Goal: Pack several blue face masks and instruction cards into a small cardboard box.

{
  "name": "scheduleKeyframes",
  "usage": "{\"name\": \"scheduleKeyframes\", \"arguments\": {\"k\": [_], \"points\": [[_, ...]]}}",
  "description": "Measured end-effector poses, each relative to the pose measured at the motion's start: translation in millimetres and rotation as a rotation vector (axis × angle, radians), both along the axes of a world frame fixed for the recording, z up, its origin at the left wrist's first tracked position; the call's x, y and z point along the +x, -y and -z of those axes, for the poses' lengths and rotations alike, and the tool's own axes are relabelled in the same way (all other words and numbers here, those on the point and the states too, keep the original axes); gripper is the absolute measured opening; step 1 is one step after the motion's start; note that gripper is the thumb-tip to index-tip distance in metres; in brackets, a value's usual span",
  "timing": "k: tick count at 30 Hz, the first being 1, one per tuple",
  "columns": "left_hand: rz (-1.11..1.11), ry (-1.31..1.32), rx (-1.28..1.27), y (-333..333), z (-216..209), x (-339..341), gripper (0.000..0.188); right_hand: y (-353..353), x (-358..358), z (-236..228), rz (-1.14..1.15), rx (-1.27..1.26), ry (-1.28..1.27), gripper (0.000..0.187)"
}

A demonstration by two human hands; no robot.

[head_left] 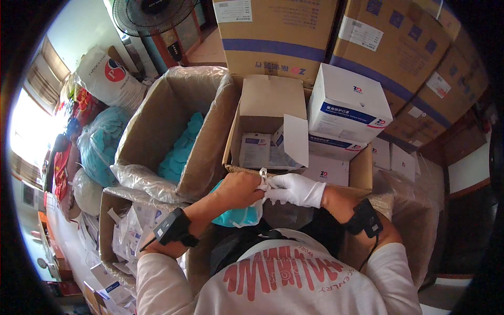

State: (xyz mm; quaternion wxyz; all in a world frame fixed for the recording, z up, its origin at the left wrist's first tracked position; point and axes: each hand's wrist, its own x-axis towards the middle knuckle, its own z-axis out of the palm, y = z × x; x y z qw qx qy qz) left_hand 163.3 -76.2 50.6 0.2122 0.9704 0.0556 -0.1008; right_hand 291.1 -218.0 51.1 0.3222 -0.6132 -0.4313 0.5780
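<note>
Both my hands meet in front of me over my lap. My bare left hand [237,189] is closed in a pinch on a white strap [263,172]. My right hand [297,190], in a white glove, pinches at the same white strap from the other side, its fingertips touching the left ones. Below them hangs a teal face mask [239,216], partly behind my left hand and wrist. Just beyond my hands stands an open carton [273,97] holding flat white packets [255,149] and white boxes.
To the left, a plastic-lined carton [168,100] holds a pile of teal masks [182,149]. Nearer, another carton [107,223] contains white packets. White boxes [349,92] are stacked at the right, with large cartons [273,37] behind. A fan [153,13] stands at the back left.
</note>
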Motion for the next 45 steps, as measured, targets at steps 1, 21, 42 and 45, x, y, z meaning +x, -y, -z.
{"name": "scheduleKeyframes", "arguments": {"k": [1,21,42,45], "points": [[-0.031,0.003,-0.032,0.2,4.3,0.5,0.025,0.8,-0.1,7.3,-0.004,0.084,0.067,0.029],[-0.241,0.120,-0.952,16.6,39.7,7.9,0.053,8.9,3.5,47.6,0.137,0.142,-0.099,0.023],[-0.032,0.270,-0.001,20.0,-24.2,11.3,0.027,23.0,-5.3,32.7,-0.076,0.535,0.658,0.021],[0.114,0.138,0.134,21.2,-36.2,11.9,0.030,32.7,-14.4,27.6,-0.043,0.574,0.468,0.023]]}}
